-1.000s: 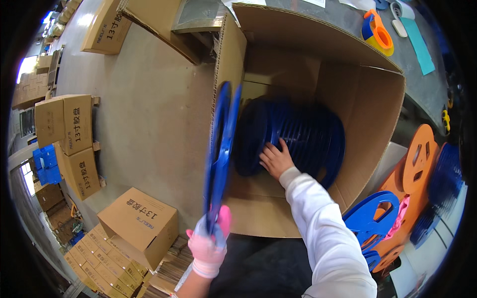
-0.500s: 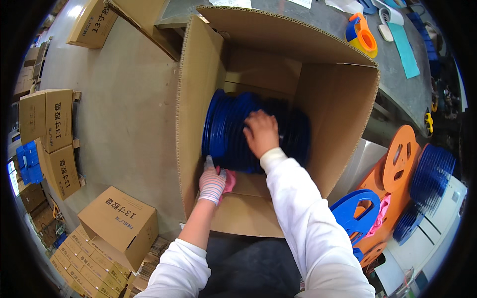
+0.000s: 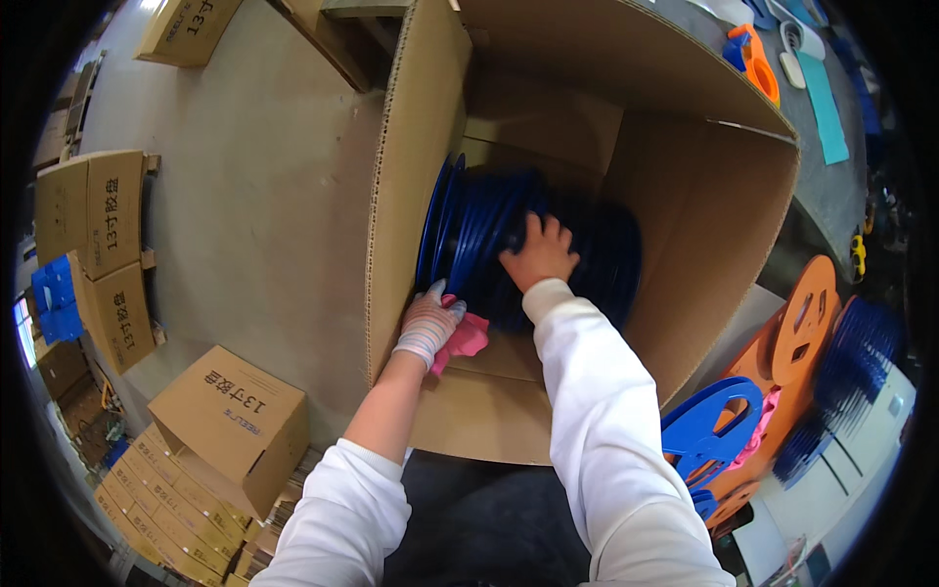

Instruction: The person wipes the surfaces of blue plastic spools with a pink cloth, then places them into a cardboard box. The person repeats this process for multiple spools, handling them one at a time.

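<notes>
A big open cardboard box (image 3: 704,205) stands in front of me. Inside it, a row of upright dark blue plastic reels (image 3: 489,230) leans toward the left wall. My right hand (image 3: 540,251), bare, presses flat on the top of the reels with its fingers spread. My left hand (image 3: 432,323), in a striped work glove with pink fingertips, reaches into the box and touches the lower edge of the leftmost reel by the box wall. Both sleeves are white.
Closed cardboard boxes (image 3: 227,419) lie on the concrete floor to my left, some stacked. Right of the box are orange reels (image 3: 800,323) and more blue reels (image 3: 706,428). An orange tape dispenser (image 3: 751,54) rests on the grey surface beyond the box.
One second ago my left hand held a blue reel upright outside the box. That reel now stands inside against the left wall, and my left hand has followed it in. My right hand stayed on the reels.
</notes>
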Available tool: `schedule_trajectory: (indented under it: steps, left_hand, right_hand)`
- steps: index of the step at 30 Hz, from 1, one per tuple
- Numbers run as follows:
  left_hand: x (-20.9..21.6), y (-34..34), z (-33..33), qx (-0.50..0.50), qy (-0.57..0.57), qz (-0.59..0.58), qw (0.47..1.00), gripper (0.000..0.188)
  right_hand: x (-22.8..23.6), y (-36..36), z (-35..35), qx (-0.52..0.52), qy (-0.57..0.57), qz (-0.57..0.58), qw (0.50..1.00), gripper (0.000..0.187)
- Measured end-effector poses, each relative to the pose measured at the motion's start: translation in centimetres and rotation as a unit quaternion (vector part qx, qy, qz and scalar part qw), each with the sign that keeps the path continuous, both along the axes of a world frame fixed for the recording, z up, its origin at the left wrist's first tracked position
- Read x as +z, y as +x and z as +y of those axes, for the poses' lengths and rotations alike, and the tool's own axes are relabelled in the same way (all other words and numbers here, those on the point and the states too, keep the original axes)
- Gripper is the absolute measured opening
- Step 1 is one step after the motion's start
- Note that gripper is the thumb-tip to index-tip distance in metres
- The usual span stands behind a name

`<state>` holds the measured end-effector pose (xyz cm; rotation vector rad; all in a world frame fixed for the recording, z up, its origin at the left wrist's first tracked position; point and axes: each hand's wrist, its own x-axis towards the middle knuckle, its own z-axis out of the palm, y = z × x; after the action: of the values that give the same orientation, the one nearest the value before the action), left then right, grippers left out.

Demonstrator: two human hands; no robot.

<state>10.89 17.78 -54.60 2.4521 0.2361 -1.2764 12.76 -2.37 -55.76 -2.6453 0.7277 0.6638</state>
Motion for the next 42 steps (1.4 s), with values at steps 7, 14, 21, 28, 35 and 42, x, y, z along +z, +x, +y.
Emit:
schedule_trajectory:
  steps: [7, 14, 21, 28, 35, 42]
  left_hand:
    - [0.9, 2.2, -5.4, -0.073, 0.014, 0.087, 0.993, 0.060]
    - [0.8, -0.6, -2.5, -0.110, 0.023, -0.028, 0.993, 0.040]
    - [4.0, -8.7, -7.2, -0.165, -0.027, -0.003, 0.986, 0.084]
    - [4.2, -7.2, -6.0, -0.095, 0.032, 0.018, 0.995, 0.091]
    - [3.6, -8.5, -3.4, -0.135, 0.020, -0.013, 0.991, 0.081]
    - [5.7, -8.7, -3.5, -0.101, -0.033, -0.018, 0.994, 0.067]
  right_hand:
    - [0.5, 1.8, 0.9, -0.064, 0.032, 0.171, 0.983, 0.087]
    - [-1.5, -7.0, -0.9, 0.002, 0.082, 0.041, 0.996, 0.075]
    - [-0.3, -18.1, 0.4, -0.109, 0.140, 0.018, 0.984, 0.084]
    - [4.3, -14.5, 0.3, -0.043, -0.014, -0.106, 0.993, 0.082]
    - [0.3, -16.8, -3.7, -0.022, 0.041, 0.099, 0.994, 0.080]
    - [7.9, -20.6, -1.9, -0.051, 0.090, -0.002, 0.995, 0.069]
